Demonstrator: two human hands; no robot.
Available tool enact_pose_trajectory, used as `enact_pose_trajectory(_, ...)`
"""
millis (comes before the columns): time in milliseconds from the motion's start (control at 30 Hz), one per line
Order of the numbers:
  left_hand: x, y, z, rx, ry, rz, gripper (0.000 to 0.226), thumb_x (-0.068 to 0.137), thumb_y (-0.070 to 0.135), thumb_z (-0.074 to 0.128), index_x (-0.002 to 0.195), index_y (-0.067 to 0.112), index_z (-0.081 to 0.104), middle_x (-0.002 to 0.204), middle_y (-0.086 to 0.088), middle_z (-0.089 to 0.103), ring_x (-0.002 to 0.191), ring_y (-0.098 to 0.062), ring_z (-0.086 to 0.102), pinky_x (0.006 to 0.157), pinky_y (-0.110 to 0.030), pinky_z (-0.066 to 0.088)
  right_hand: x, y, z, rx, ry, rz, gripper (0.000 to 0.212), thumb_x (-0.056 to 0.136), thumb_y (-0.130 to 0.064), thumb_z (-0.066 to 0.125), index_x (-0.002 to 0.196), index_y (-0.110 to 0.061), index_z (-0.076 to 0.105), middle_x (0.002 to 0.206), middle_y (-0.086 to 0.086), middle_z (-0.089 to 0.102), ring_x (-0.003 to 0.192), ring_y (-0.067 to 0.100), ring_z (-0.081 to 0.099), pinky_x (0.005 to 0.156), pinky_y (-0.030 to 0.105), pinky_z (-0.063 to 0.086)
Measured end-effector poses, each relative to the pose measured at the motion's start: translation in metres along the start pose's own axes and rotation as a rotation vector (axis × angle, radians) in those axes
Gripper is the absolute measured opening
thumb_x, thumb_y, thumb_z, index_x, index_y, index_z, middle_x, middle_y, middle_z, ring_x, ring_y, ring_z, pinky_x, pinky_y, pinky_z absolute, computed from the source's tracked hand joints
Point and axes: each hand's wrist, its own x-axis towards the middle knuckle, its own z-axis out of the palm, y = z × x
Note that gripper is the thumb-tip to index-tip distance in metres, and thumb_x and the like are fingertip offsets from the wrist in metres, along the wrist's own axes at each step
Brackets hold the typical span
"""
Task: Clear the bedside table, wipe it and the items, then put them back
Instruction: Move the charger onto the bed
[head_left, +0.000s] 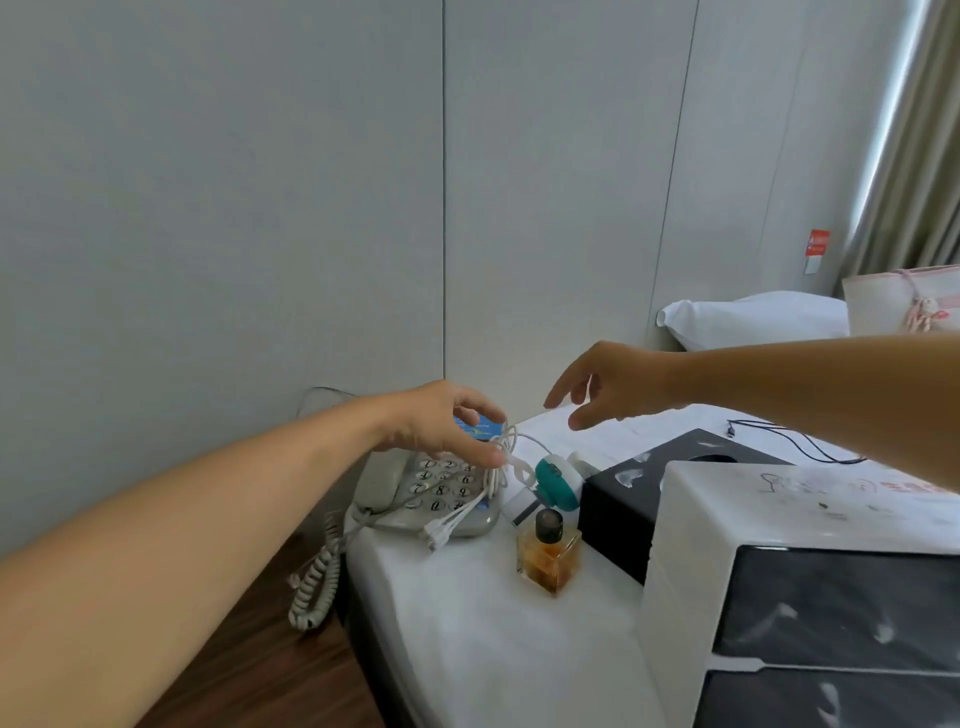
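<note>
Left hand (441, 423) pinches white cable (496, 457) over phone (431, 491). Right hand (608, 387) at 2 o'clock, fingers apart, holding nothing.

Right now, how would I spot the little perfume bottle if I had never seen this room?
Find the white-covered bedside table beside the grey corded telephone. Just right of the phone, in front of the black box, stands a small square clear-glass bottle. Its amber liquid and round black cap set it apart.
</note>
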Motion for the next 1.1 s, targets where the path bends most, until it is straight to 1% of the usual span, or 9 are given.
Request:
enact_pose_trajectory(200,-0.068,0.018,-0.013,0.0,0.065,0.012,0.057,0.076,0.033,0.091,0.127,0.036,0.067,0.128,0.002,0.064,0.113,-0.01,0.065,0.1,-0.039,0.057,-0.026,-0.055,-0.012,0.012,0.019,-0.071,0.032,0.086,-0.028,0.082,0.115,-0.039,0.075,0.105,-0.005,0.065,0.078,0.012,0.061,0.056,0.018,0.053)
enact_pose_trajectory(300,-0.117,0.027,-0.021,0.03,0.095,0.006,0.056,0.076,0.03,0.091,0.127,0.033,0.068,0.126,0.003,0.067,0.11,-0.005,0.064,0.094,-0.028,0.057,-0.048,-0.095,-0.011,0.013,0.002,-0.131,0.034,0.085,-0.029,0.083,0.116,-0.04,0.074,0.107,-0.007,0.065,0.088,0.017,0.065,0.059,0.02,0.056)
enact_pose_trajectory(367,-0.154,0.035,-0.024,0.038,0.107,-0.006,0.054,0.077,0.029,0.09,0.126,0.033,0.068,0.123,0.003,0.068,0.107,-0.003,0.065,0.091,-0.024,0.057,-0.066,-0.128,-0.007,0.005,0.001,-0.187,0.034,0.084,-0.031,0.083,0.115,-0.041,0.074,0.108,-0.008,0.066,0.09,0.019,0.068,0.069,0.03,0.061)
enact_pose_trajectory(467,-0.213,0.041,-0.017,0.033,0.124,-0.045,0.059,0.074,0.033,0.091,0.128,0.032,0.068,0.123,0.001,0.069,0.106,-0.005,0.068,0.096,-0.033,0.059,-0.094,-0.183,0.011,0.011,-0.025,-0.286,0.031,0.083,-0.035,0.082,0.112,-0.045,0.073,0.109,-0.01,0.068,0.09,0.011,0.069,0.085,0.037,0.06)
enact_pose_trajectory(567,-0.272,0.039,-0.001,0.061,0.127,-0.067,0.058,0.076,0.031,0.09,0.13,0.029,0.067,0.121,0.003,0.07,0.098,0.003,0.068,0.083,-0.02,0.059,-0.121,-0.226,0.044,-0.009,-0.071,-0.356,0.03,0.082,-0.038,0.083,0.107,-0.051,0.072,0.107,-0.016,0.069,0.093,0.007,0.068,0.092,0.036,0.054)
enact_pose_trajectory(667,-0.333,0.032,0.016,0.132,0.111,-0.111,0.054,0.078,0.036,0.089,0.128,0.034,0.067,0.119,0.011,0.071,0.104,0.003,0.066,0.078,-0.01,0.051,-0.144,-0.257,0.084,-0.049,-0.126,-0.416,0.033,0.082,-0.038,0.082,0.114,-0.041,0.074,0.107,-0.02,0.068,0.089,-0.002,0.067,0.091,0.033,0.054)
enact_pose_trajectory(867,-0.458,0.011,0.044,0.209,0.131,-0.257,0.051,0.077,0.042,0.088,0.124,0.038,0.07,0.12,0.014,0.071,0.115,0.002,0.062,0.091,-0.01,0.043,-0.179,-0.308,0.151,-0.107,-0.23,-0.544,0.042,0.085,-0.04,0.081,0.125,-0.038,0.069,0.101,-0.027,0.057,0.097,0.002,0.063,0.089,0.025,0.049)
enact_pose_trajectory(967,-0.516,0.005,0.054,0.244,0.135,-0.339,0.05,0.078,0.046,0.088,0.123,0.039,0.07,0.122,0.017,0.068,0.117,0.007,0.058,0.094,-0.016,0.044,-0.194,-0.332,0.175,-0.109,-0.254,-0.627,0.042,0.086,-0.039,0.081,0.126,-0.038,0.068,0.106,-0.027,0.055,0.093,0.001,0.062,0.08,0.013,0.046)
enact_pose_trajectory(1100,-0.581,-0.012,0.064,0.389,0.1,-0.48,0.049,0.081,0.044,0.085,0.126,0.041,0.067,0.133,0.015,0.061,0.127,-0.005,0.053,0.105,-0.034,0.046,-0.209,-0.36,0.203,-0.109,-0.284,-0.672,0.039,0.085,-0.044,0.08,0.123,-0.043,0.069,0.113,-0.021,0.061,0.093,-0.004,0.06,0.086,0.023,0.05)
